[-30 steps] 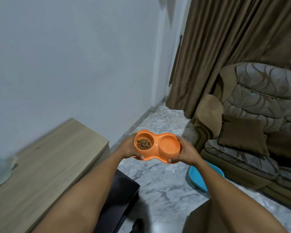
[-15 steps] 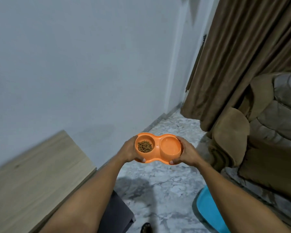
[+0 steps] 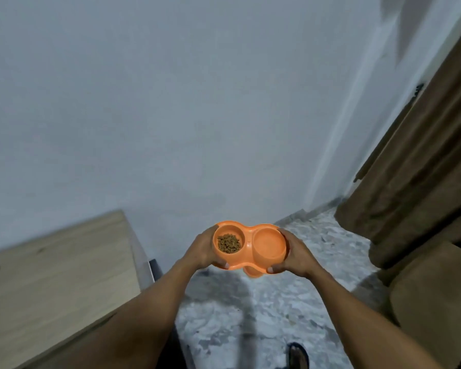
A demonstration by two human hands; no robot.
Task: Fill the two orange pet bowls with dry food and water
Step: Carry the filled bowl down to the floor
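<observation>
Holding one orange double pet bowl [image 3: 249,247] in the air above the marble floor [image 3: 277,310], the left hand [image 3: 200,253] and right hand [image 3: 294,258] clamp its two ends; dry food [image 3: 229,243] fills the left cup, the right cup looks bare orange.

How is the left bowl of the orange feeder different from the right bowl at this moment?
The left bowl holds brown dry food; the right bowl shows only smooth orange, and whether clear water is in it cannot be told. The left hand holds the feeder's end by the left bowl, while the right hand holds the end by the right bowl. Both are round, orange, and joined in one feeder held over the floor.
</observation>
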